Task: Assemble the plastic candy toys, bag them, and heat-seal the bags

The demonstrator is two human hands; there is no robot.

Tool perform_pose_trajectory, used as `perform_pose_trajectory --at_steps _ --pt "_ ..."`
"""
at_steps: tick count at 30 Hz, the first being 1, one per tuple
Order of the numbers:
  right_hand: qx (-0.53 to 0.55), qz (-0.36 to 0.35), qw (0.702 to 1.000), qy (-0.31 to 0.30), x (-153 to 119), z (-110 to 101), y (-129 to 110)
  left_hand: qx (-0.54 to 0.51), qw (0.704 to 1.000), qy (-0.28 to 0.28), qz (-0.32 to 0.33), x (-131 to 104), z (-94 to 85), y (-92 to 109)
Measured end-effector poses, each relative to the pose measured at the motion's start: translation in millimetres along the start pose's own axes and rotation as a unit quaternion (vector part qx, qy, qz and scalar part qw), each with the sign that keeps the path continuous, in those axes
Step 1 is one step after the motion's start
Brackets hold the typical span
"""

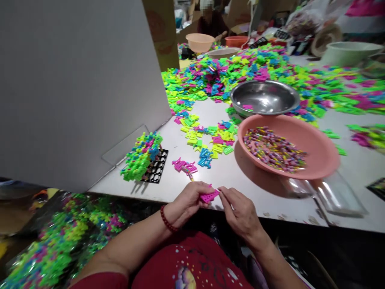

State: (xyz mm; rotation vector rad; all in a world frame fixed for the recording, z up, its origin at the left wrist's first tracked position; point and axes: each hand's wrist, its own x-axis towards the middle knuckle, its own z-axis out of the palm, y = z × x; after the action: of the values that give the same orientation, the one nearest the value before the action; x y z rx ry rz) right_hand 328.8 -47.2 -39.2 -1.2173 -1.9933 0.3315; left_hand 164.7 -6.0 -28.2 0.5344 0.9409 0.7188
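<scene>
Near the table's front edge, my left hand point(192, 198) pinches a pink plastic piece point(209, 196) with a row of small holes. The fingertips of my right hand point(239, 206) are pressed together at the right end of that piece; whatever they may hold is too small to name. Just beyond lie several pink pieces point(184, 165) and some blue ones point(205, 157). A black grid rack point(158, 168) at the left carries many upright assembled pieces point(142, 156) in green, yellow, blue and pink. The salmon bowl point(319, 140) holds small multicoloured sticks point(273, 150).
A steel bowl point(264, 98) with a pink piece inside stands behind the salmon bowl. Heaps of coloured pieces point(240, 72) cover the back. A grey panel point(81, 92) rises at left; clear plastic packets point(338, 194) lie at right. A person point(212, 22) sits beyond.
</scene>
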Motion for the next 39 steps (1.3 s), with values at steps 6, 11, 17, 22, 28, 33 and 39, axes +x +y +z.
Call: perform_pose_trajectory --at_steps 6,11,17,22,28,33,39 --pt "-0.021 -0.028 0.999 -0.025 2 -2 5 0.018 0.986 0.098 0.133 -8 8.9 -13" --pt "-0.093 -0.049 0.994 -0.01 4 3 9 -0.032 0.984 0.135 0.111 -8 18.4 -14" --pt "-0.187 -0.065 0.98 -0.02 3 10 6 -0.081 0.98 0.162 0.079 5 16.8 -22" --pt "-0.215 -0.093 0.972 -0.028 -2 15 6 -0.069 0.981 0.158 0.093 16 12.9 -32" --pt "-0.231 -0.119 0.966 -0.018 -5 20 7 -0.045 0.982 0.167 0.074 24 10.3 -39" --pt "-0.227 -0.107 0.968 -0.026 -2 27 24 0.014 0.982 0.173 0.076 36 11.3 -31" --pt "-0.231 -0.084 0.969 0.002 31 -22 62 0.233 0.943 0.187 0.146 53 1.1 -18"
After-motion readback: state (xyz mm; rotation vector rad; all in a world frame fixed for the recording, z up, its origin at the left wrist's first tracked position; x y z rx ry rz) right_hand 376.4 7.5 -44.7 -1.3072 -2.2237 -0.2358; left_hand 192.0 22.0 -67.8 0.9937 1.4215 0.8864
